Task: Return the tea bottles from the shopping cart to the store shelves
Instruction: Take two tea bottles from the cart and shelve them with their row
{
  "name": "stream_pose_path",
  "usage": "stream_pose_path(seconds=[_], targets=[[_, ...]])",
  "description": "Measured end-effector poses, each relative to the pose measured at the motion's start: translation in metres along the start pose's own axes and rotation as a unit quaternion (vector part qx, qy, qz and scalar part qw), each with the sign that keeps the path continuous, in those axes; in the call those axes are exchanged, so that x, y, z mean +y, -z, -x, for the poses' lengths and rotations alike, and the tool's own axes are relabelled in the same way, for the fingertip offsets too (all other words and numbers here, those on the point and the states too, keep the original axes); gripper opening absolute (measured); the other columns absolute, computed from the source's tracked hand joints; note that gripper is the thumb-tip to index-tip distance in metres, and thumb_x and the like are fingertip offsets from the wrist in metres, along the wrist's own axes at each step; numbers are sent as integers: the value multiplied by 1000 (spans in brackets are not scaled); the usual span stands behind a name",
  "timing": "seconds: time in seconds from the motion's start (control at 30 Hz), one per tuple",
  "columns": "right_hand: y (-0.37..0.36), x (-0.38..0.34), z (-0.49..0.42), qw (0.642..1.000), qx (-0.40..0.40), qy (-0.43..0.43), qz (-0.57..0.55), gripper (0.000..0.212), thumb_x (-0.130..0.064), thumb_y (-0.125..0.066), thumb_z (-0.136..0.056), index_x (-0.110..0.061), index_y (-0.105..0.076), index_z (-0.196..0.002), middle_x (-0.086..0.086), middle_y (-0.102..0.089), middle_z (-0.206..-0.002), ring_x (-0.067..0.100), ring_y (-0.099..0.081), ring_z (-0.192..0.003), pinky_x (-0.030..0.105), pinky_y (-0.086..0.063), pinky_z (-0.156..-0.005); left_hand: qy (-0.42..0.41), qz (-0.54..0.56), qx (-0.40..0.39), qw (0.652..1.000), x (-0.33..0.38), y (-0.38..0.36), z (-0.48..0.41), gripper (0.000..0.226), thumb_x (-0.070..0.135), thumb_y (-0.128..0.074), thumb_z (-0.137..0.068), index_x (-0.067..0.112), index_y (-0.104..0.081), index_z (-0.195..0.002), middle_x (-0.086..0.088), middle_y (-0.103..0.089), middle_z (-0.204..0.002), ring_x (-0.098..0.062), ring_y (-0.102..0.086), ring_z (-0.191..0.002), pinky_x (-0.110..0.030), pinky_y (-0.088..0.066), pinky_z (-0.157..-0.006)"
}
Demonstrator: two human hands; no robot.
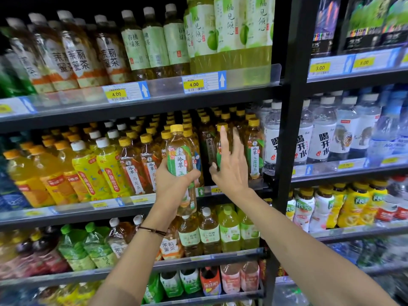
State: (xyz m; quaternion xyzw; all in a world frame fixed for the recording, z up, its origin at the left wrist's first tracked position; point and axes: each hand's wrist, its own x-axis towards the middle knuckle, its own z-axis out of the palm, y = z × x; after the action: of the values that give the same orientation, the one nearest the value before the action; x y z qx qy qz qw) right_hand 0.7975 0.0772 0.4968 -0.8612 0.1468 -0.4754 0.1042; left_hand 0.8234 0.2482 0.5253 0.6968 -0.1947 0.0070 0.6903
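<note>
My left hand grips a green-labelled tea bottle with a yellow cap, held upright in front of the middle shelf. My right hand reaches into the same shelf with fingers spread and straight. Its fingers lie against a matching green tea bottle standing in the row. A dark gap shows between the shelved bottles, just left of my right hand. The shopping cart is out of view.
Rows of yellow-capped tea bottles fill the middle shelf. A water bottle stands at its right end beside a black upright post. Shelves above and below hold more drinks. Price strips line the shelf edges.
</note>
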Motion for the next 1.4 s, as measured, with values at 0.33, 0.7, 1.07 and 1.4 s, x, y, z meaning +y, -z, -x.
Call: stream_pose_path(seconds=[0.33, 0.7, 1.07, 1.4], targets=[[-5, 13, -4, 994, -62, 12, 92, 108, -9, -83, -72, -4, -18, -158, 24, -19, -164, 37, -24, -151, 38, -30, -117, -3, 24, -20, 1000, 1, 3, 6, 57, 16, -88, -63, 21, -64, -115, -7, -77, -95, -19, -77, -84, -23, -61, -66], [-15, 21, -23, 989, -108, 0, 99, 114, 3, -78, -72, -4, -3, -158, 28, -7, -165, 37, -6, -155, 47, -25, -124, -11, 11, -33, 999, -1, 3, 7, 64, 20, -95, -70, 26, -61, -124, 3, -75, -108, -9, -75, -97, -25, -62, -77], [-4, 44, 60, 987, -75, 107, 96, 66, -24, -52, -94, -3, -33, -153, 19, -41, -155, 35, -35, -145, 50, -38, -115, -98, -46, 47, 993, 4, -35, 9, 65, 32, -95, -71, 34, -53, -121, 4, -65, -117, -9, -67, -104, -21, -57, -80], [-10, 89, 103, 976, -85, 106, 168, 54, -29, -40, -103, -5, -41, -151, 16, -54, -142, 34, -45, -135, 47, -30, -116, -173, -78, 65, 980, 15, -85, -8, 97, 31, -92, -77, 28, -33, -154, 7, -53, -145, -12, -50, -133, -38, -44, -116]])
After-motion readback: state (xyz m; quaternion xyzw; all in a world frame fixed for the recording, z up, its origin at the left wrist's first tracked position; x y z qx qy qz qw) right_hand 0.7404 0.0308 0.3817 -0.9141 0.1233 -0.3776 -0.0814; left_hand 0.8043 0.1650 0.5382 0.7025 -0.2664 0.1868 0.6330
